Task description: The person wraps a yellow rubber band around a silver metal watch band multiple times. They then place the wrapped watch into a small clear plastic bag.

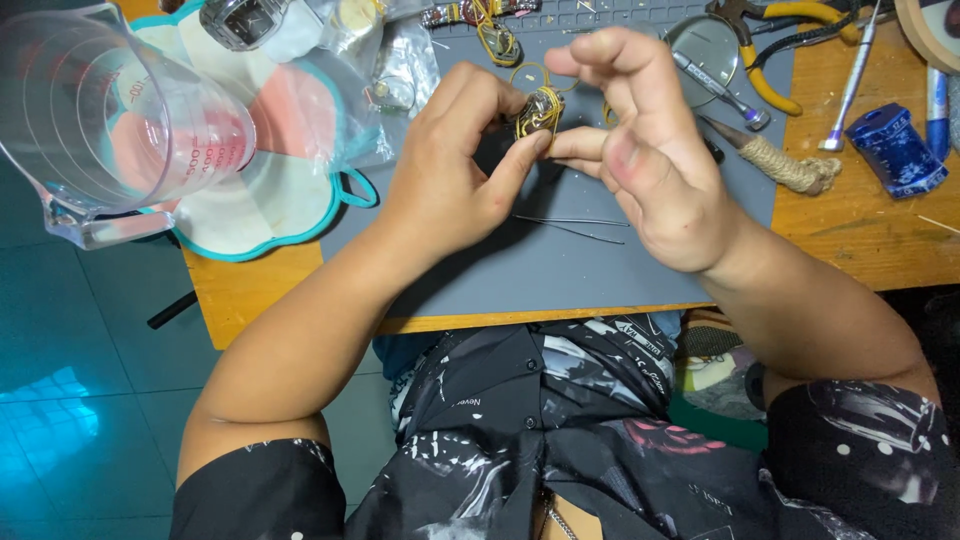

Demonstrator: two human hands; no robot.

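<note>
My left hand [450, 165] pinches a small wire-wrapped piece [540, 110] of gold and dark wire between thumb and fingers, above a grey work mat [560, 270]. My right hand [640, 150] meets it from the right, its lower fingertip touching the piece and its upper fingers curled above it. A loop of gold wire [527, 72] sticks out behind the piece. Two thin loose wires [575, 225] lie on the mat under the hands.
A clear measuring jug [110, 120] stands at the left on a teal-edged mat [290, 200]. Yellow-handled pliers [770, 50], a twine-wrapped tool [785, 165], a metal tool [850, 85], a blue spool [897, 150] and a magnifier [705, 50] lie at the right. Plastic bags [395, 65] sit behind.
</note>
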